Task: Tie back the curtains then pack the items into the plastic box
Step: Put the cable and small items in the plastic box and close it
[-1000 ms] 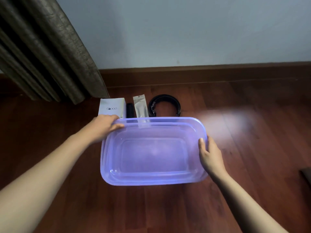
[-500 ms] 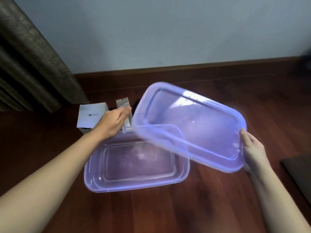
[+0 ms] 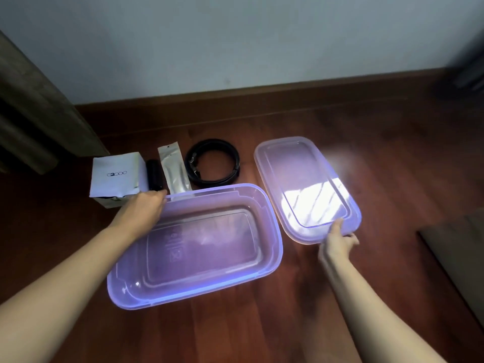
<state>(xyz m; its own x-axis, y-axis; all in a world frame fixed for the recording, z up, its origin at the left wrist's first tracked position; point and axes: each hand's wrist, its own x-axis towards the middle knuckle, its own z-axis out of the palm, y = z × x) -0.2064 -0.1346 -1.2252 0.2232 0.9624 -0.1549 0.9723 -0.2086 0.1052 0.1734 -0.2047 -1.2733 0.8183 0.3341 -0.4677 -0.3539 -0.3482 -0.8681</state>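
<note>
Box [image 3: 269, 218] open, lid [image 3: 301, 179] on floor [image 3: 392, 166].
Left hand [image 3: 142, 213] grips box rim; right hand [image 3: 337, 243] pinches lid edge.

Floor: reddish-brown wooden plank floor [image 3: 340, 132], glossy, with a bright patch of light on it right of centre.
Wall: plain pale blue-grey painted wall [image 3: 235, 40] across the top of the view.
Skirting: dark brown wooden baseboard [image 3: 262, 96] running along the foot of the wall, where it meets the floor.
Right edge: flat grey-brown mat or board [image 3: 461, 260] lying on the floor, cut off by the frame.
Upper right corner: dark blurred object [image 3: 468, 74], too unclear to identify.
</note>
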